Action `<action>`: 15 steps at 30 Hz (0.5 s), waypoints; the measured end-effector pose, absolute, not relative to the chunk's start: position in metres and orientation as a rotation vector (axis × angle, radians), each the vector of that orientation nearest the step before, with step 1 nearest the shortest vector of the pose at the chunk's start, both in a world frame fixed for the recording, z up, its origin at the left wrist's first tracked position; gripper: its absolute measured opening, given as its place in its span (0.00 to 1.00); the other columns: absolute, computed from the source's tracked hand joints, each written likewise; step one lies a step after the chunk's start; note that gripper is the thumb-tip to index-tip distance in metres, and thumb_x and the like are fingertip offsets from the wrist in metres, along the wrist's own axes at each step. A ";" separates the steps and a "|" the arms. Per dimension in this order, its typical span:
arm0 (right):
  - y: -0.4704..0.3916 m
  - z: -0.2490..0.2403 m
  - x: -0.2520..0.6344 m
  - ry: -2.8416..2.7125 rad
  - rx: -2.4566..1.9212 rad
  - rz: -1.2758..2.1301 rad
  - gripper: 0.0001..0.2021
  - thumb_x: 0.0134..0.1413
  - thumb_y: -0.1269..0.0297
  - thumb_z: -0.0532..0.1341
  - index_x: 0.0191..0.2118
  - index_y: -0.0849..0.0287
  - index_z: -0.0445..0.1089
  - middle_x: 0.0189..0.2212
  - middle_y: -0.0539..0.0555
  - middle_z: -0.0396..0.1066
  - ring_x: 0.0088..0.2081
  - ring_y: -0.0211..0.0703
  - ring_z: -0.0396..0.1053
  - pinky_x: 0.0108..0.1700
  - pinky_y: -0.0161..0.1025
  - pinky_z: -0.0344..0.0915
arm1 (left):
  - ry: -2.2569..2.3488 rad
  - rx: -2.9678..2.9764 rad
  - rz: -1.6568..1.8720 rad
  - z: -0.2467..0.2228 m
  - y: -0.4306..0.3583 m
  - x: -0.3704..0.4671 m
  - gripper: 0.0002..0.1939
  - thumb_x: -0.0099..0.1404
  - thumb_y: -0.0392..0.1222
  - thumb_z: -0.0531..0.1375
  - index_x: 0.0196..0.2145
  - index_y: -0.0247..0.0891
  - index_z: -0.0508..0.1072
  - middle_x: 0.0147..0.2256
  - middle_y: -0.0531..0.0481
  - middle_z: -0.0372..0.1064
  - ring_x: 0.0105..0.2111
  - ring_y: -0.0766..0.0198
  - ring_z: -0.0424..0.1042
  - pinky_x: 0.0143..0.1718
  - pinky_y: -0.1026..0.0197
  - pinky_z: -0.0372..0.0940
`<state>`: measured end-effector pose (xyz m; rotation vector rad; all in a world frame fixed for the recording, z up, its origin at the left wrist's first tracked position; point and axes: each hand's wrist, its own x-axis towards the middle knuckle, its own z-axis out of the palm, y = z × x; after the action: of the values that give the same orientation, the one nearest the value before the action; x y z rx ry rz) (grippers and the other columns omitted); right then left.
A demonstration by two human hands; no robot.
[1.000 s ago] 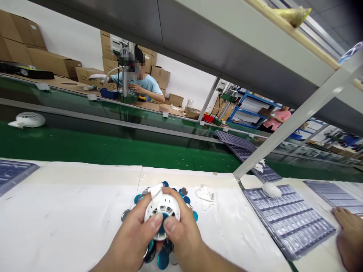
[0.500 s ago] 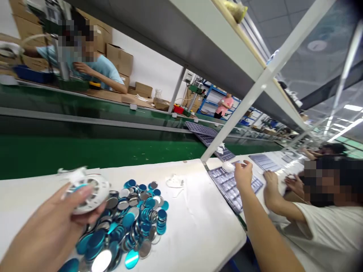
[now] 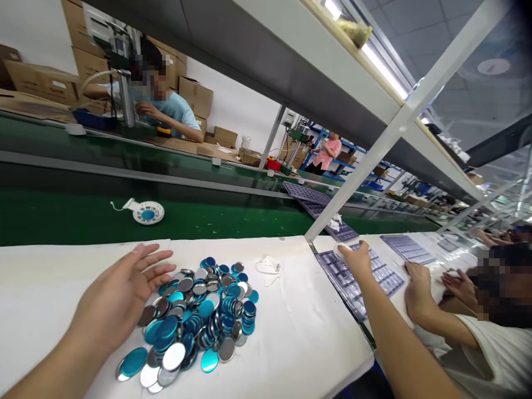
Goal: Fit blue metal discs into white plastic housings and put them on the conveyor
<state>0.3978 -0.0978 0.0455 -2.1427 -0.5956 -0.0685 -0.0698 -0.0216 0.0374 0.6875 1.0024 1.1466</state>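
Observation:
My left hand (image 3: 120,293) is open, its fingers spread above the left edge of a pile of round metal discs (image 3: 208,307), some with blue faces and some silver. Beyond it, a white round slotted plastic part (image 3: 148,213) with a blue centre, a side tab and a short cord lies on the green conveyor belt (image 3: 216,219). On the right, my right hand (image 3: 358,258) is at a compartmented plastic tray (image 3: 384,277). Its fingers are closed on a white round part (image 3: 341,250), mostly hidden by the hand.
A crumpled white scrap (image 3: 268,266) lies right of the discs. A slanting white post (image 3: 357,172) rises beside the tray and supports an overhead shelf (image 3: 266,72). More trays (image 3: 407,247) lie farther right, near a co-worker's hand (image 3: 419,285). Another person (image 3: 174,113) sits across the belt.
My left hand has let go of the white slotted part, which now lies on the belt. My right hand has closed on the white part at the tray. The camera view has shifted.

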 end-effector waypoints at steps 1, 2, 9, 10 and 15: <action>-0.100 0.047 0.385 -0.612 -2.105 -0.011 0.23 0.62 0.60 0.64 0.60 0.61 0.63 0.52 0.61 0.70 0.49 0.54 0.72 0.50 0.54 0.70 | 0.997 0.724 1.158 0.036 -0.026 -0.068 0.13 0.68 0.48 0.60 0.47 0.40 0.73 0.44 0.49 0.75 0.40 0.60 0.74 0.34 0.65 0.72; -0.102 0.048 0.368 -0.641 -2.056 0.057 0.28 0.59 0.60 0.65 0.62 0.62 0.61 0.50 0.62 0.72 0.47 0.56 0.73 0.49 0.54 0.70 | 0.991 0.764 1.154 0.034 -0.031 -0.065 0.14 0.67 0.48 0.61 0.47 0.39 0.73 0.43 0.48 0.76 0.37 0.60 0.74 0.31 0.65 0.71; -0.096 0.039 0.171 -1.328 -1.231 0.716 0.42 0.44 0.59 0.71 0.64 0.48 0.52 0.50 0.56 0.70 0.48 0.51 0.72 0.50 0.46 0.70 | 0.703 0.624 0.828 0.031 -0.074 -0.030 0.17 0.68 0.53 0.60 0.47 0.40 0.75 0.39 0.44 0.76 0.33 0.56 0.75 0.31 0.57 0.73; -0.090 0.036 0.153 -1.441 -1.191 0.784 0.43 0.42 0.61 0.73 0.63 0.48 0.53 0.51 0.56 0.69 0.49 0.51 0.71 0.51 0.46 0.69 | 0.686 0.561 0.851 0.030 -0.076 -0.029 0.16 0.68 0.53 0.60 0.45 0.40 0.75 0.35 0.46 0.75 0.30 0.57 0.74 0.30 0.57 0.73; -0.052 0.020 0.167 -1.885 -1.370 0.623 0.14 0.64 0.69 0.56 0.53 0.54 0.68 0.43 0.55 0.71 0.46 0.46 0.70 0.50 0.44 0.68 | 0.768 0.417 1.062 0.028 -0.068 -0.037 0.13 0.66 0.48 0.62 0.46 0.43 0.75 0.32 0.48 0.74 0.25 0.62 0.69 0.23 0.61 0.69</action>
<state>0.1674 -0.0521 0.0202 -1.3698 -1.8848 0.6234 -0.0375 -0.0677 0.0284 0.4173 0.7682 1.0615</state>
